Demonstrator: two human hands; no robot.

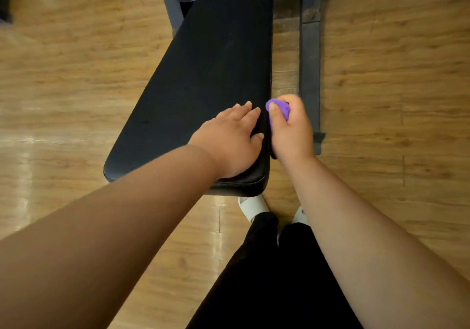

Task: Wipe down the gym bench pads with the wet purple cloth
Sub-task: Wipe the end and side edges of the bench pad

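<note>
The right hand, curled round the bunched purple cloth, holds it against the bench pad's right side near its near end, while the left hand lies flat on the pad's top just beside, and the pad's length runs away ahead.

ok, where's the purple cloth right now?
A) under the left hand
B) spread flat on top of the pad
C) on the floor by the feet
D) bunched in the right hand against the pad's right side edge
D: the right hand grips the bunched purple cloth against the right side edge of the black bench pad, while the left hand rests flat on top of the pad.
</note>
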